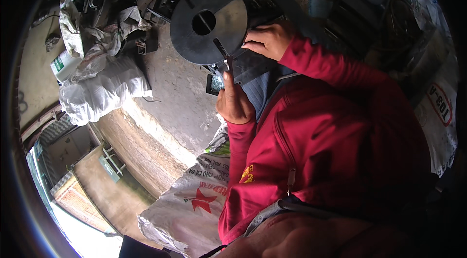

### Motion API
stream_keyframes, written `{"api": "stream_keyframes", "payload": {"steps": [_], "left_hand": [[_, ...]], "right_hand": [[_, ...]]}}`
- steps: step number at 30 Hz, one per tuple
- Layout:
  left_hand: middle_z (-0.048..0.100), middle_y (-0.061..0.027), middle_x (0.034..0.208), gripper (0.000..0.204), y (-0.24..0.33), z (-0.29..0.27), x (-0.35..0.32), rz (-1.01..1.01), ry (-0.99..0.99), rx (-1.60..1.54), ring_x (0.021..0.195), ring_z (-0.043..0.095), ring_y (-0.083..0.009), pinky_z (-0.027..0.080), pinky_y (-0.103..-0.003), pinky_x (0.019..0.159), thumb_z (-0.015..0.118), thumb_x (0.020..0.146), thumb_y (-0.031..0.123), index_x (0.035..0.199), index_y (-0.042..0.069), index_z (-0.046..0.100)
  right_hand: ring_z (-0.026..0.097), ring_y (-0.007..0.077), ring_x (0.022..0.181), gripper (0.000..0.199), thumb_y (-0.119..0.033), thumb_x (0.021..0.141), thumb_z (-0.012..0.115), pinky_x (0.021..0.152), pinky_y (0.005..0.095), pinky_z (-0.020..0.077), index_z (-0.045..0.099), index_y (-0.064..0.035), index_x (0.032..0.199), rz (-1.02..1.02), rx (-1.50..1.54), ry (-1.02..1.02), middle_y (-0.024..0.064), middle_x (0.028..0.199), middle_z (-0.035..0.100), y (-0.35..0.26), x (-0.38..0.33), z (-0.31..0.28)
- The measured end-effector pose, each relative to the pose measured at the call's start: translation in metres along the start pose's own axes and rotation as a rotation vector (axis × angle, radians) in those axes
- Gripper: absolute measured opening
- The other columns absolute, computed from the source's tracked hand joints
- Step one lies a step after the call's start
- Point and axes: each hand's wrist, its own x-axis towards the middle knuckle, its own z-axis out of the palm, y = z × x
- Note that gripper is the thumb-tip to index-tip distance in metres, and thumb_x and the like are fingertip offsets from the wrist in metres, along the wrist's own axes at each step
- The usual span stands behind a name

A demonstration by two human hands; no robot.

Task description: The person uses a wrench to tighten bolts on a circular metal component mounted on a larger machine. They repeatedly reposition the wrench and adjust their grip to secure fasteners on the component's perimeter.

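A large dark round metal disc (188,44) with a hole in its middle lies in front of me, with slots cut along one line across it. My left hand (235,104) is closed at its near edge, thumb pointing up along a small flat metal piece (230,64) by the end of the near slot. At the disc's right edge is my right hand (270,40), its fingers bent and pressed together. Whatever they may hold is too small to make out. Below the disc, a flat metal plate (255,67) shows beside my hands.
A small dark tray (214,84) of shiny bits sits left of my left hand. White sacks (104,90) and metal scrap (146,2) lie to the left and far left. A printed white sack (192,204) is close on my left. Dark equipment (360,0) stands far right.
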Motion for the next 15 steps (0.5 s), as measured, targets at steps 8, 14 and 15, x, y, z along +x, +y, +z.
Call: {"api": "stream_keyframes", "payload": {"steps": [8,14,15], "left_hand": [[0.057,-0.0139,0.063,0.051,0.003,0.008,0.001,0.027,0.157,-0.062,0.041,0.044,-0.0234,0.036,-0.034,0.045,0.056,0.082,-0.006,0.132,0.001,0.051],[0.062,-0.016,0.07,0.049,-0.001,0.009,0.007,0.006,0.136,-0.019,0.047,0.047,-0.0139,0.041,-0.03,0.047,0.054,0.087,-0.002,0.135,0.006,0.049],[0.059,-0.0141,0.066,0.048,-0.001,0.008,0.004,0.016,0.146,-0.005,0.047,0.046,-0.0127,0.041,-0.03,0.046,0.053,0.088,-0.002,0.135,0.006,0.049]], "right_hand": [[0.065,0.0251,0.071,0.013,-0.018,0.082,0.069,0.063,0.0349,0.0519,0.067,-0.011,0.092,0.039,-0.018,-0.029,0.0076,0.08,0.066,-0.001,-0.003,0.0],[0.065,0.0241,0.07,0.013,-0.019,0.08,0.07,0.062,0.0348,0.0516,0.068,-0.0125,0.091,0.025,-0.056,-0.045,0.0063,0.079,0.066,0.0,-0.002,-0.003],[0.065,0.024,0.07,0.013,-0.019,0.08,0.07,0.062,0.0347,0.0516,0.068,-0.0127,0.091,0.021,-0.054,-0.024,0.0062,0.079,0.066,0.001,-0.002,-0.003]]}}
